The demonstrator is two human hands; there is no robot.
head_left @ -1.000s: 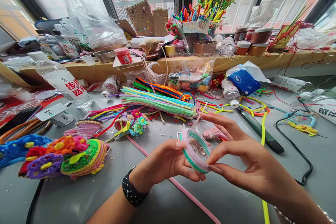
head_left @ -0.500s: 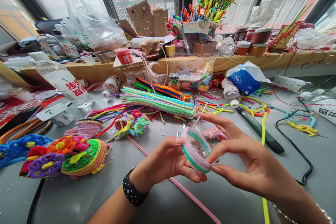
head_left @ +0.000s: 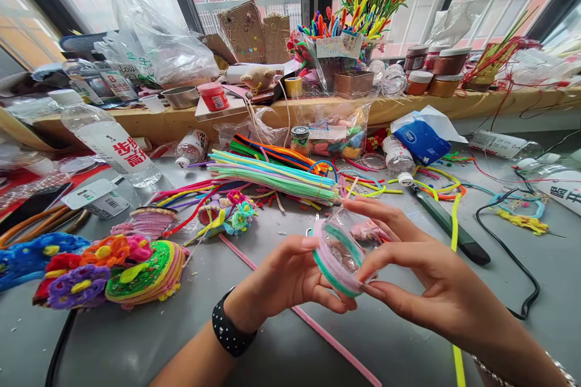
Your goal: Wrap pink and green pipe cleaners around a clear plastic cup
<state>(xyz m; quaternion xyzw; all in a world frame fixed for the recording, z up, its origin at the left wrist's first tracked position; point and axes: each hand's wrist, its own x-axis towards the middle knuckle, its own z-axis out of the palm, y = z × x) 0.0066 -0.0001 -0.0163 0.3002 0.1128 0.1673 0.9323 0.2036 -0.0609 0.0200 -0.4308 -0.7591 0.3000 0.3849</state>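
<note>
Between my hands is a round, clear plastic piece (head_left: 333, 266), tilted, with lilac and teal pipe cleaners wound around its rim; it looks like a cut bottle section. My left hand (head_left: 288, 275) grips its left side, thumb on the rim and fingers beneath. My right hand (head_left: 422, 278) pinches the lower right rim between thumb and index finger, its other fingers spread over the plastic. A pink pipe cleaner (head_left: 333, 344) lies on the table below my hands. Beyond them rests a bundle of pastel pipe cleaners (head_left: 276, 175).
Fuzzy flower crafts (head_left: 82, 284) lie at left, beside a clear bottle (head_left: 113, 142). On the right are a green-and-black utility knife (head_left: 454, 227), a yellow pipe cleaner (head_left: 456, 290), a black cable (head_left: 533, 290) and a blue tissue pack (head_left: 420, 139). A cluttered ledge (head_left: 254, 115) runs along the window.
</note>
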